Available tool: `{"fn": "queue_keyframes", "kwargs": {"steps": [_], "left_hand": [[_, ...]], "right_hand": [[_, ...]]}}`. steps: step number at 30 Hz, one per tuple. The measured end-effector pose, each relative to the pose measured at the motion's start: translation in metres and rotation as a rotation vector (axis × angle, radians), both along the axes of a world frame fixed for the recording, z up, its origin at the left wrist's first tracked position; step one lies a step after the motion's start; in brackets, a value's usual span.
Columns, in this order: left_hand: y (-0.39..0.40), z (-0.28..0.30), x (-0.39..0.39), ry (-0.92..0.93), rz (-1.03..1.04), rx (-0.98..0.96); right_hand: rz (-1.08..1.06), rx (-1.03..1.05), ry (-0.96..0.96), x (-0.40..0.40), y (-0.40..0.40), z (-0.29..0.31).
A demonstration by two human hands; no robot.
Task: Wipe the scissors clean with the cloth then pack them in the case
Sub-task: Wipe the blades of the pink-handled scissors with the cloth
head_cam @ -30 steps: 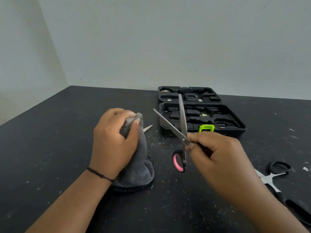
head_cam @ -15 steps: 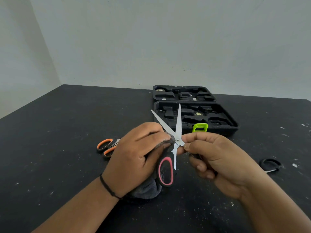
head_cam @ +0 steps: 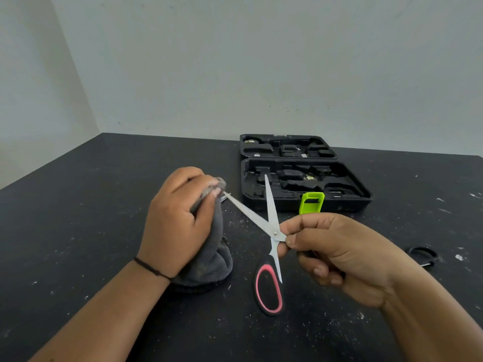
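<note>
Left hand (head_cam: 180, 220) grips grey cloth (head_cam: 209, 259), pinching one scissors (head_cam: 269, 231) blade tip; right hand (head_cam: 337, 254) holds them at the pivot, blades spread. Case (head_cam: 300, 176) open near the counter's (head_cam: 78, 205) far edge.

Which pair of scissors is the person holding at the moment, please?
The pink-and-black-handled scissors, blades open, in the right hand. The black-handled pair lies untouched on the table at far right.

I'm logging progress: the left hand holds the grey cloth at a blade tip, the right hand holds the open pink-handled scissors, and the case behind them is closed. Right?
Not quite. The head view shows the case lying open, its moulded compartments exposed. The rest stands: the left hand holds the grey cloth at a blade tip, and the right hand holds the open pink-handled scissors.
</note>
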State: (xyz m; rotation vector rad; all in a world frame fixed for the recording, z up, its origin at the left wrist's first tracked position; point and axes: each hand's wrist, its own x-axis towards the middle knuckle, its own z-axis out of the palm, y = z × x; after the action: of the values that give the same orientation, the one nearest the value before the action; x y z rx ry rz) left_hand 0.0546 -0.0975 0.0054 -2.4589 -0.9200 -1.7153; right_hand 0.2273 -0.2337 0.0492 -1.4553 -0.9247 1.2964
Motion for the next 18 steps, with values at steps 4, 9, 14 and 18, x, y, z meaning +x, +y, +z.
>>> {"fn": "queue_keyframes", "kwargs": {"steps": [4, 9, 14, 18], "left_hand": [[-0.006, 0.003, -0.001, -0.040, -0.020, -0.011], [-0.029, 0.002, 0.012, 0.173, -0.292, 0.006], [-0.019, 0.001, 0.009, 0.188, -0.165, -0.059], [-0.007, 0.001, 0.004, 0.114, 0.015, -0.161]], "right_hand": [[-0.074, 0.020, -0.090, -0.002, 0.002, -0.003], [-0.098, 0.067, -0.301, -0.005, 0.004, -0.008], [-0.013, 0.081, -0.435, -0.002, 0.003, -0.009], [-0.048, 0.063, -0.318, 0.001, 0.002, -0.005]]}}
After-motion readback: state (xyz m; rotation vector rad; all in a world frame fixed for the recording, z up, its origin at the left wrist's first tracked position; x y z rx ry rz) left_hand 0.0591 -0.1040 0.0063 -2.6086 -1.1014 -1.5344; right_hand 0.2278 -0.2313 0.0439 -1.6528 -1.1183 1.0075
